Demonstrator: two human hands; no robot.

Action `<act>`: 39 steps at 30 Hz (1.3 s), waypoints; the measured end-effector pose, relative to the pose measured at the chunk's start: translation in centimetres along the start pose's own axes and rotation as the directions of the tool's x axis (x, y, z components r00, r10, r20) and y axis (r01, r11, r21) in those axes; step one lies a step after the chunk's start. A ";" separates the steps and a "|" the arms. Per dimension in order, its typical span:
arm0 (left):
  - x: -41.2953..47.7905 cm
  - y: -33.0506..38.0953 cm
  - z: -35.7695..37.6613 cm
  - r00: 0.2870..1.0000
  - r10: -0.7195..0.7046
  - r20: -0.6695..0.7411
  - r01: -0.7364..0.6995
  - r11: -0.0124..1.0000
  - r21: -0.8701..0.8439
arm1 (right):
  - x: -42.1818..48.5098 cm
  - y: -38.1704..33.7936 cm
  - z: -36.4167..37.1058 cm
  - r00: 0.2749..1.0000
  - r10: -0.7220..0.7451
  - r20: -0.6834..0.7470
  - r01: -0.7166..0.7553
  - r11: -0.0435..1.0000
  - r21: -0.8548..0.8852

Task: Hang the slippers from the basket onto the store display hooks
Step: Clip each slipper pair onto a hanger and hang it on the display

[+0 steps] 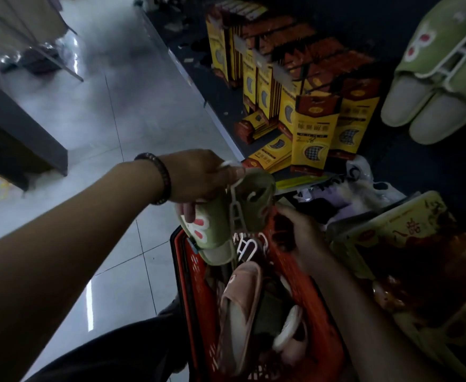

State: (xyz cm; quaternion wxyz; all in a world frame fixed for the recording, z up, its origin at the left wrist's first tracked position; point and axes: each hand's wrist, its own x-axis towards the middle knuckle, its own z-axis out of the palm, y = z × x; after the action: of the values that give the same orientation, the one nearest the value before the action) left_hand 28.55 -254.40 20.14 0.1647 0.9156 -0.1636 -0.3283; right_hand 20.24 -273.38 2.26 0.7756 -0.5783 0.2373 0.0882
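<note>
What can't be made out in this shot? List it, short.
Head view only.
1. Right hand: dim and blurred; whether it grips anything is unclear.
2. Basket: the held slippers and the right arm cover part of it, so the count inside is unclear.
3. Hung slippers: cut off by the right edge; their hook does not show.

Dim, blurry, wide-angle edge distortion
</note>
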 end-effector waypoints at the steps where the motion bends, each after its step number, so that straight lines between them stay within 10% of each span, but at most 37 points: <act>1: 0.1 0.4 -0.4 0.998 0.010 -0.057 -0.006 0.998 0.060 | 0.1 0.1 0.0 0.998 -0.050 -0.037 0.048 0.997 -0.066; 12: 1.6 1.7 -0.9 0.883 0.322 -0.342 -0.296 0.947 0.126 | -2.1 -1.3 -1.0 0.827 -0.474 -0.301 0.421 0.878 -0.227; 23: 5.5 6.2 0.4 0.819 0.492 -0.296 -0.523 0.852 -0.031 | -5.4 -13.3 -4.2 0.717 -0.696 0.049 0.490 0.452 -0.745; 35: 8.3 13.7 -2.0 0.745 0.591 -0.310 -0.664 0.703 -0.256 | -3.8 -21.4 -8.2 0.736 -0.672 0.083 0.473 0.423 -0.773; 39: 8.6 16.3 -2.3 0.627 0.497 -0.600 -0.704 0.691 -0.162 | -2.9 -24.0 -8.3 0.653 -0.758 -0.013 0.490 0.435 -0.755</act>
State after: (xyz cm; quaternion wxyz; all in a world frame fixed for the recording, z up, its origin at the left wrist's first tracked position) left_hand 33.19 -272.04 23.76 0.4788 0.8054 -0.3486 -0.0221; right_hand 25.39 -288.35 22.28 0.4165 -0.8747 0.0838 -0.2333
